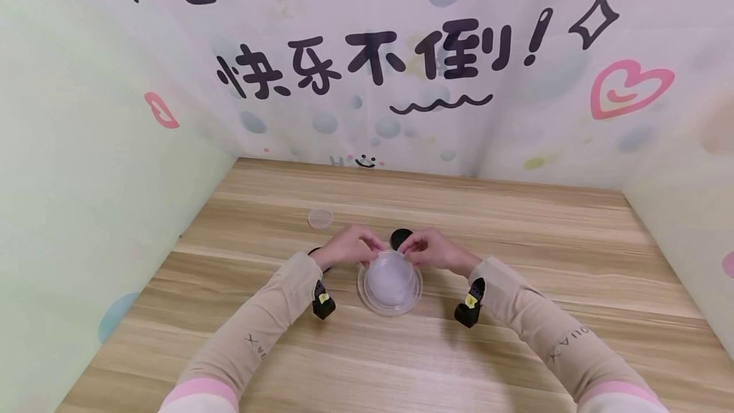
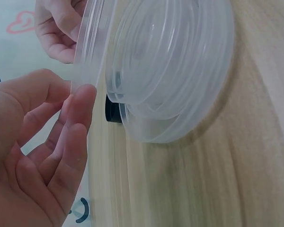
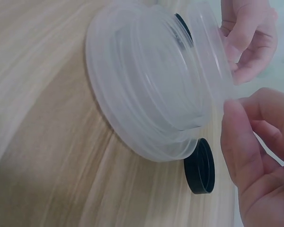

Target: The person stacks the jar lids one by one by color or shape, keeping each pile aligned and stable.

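Wood-grain tabletop (image 1: 390, 365) supports stacked clear containers (image 3: 142, 94); left hand (image 1: 348, 245) and right hand (image 1: 434, 249) pinch a clear lid (image 2: 92, 42) above them.

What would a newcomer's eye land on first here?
Probably the big black lettering across the back wall. Below it, the left hand and right hand pinch a clear round lid above a clear plastic stack on the wooden table. A black cap stands out behind the stack.
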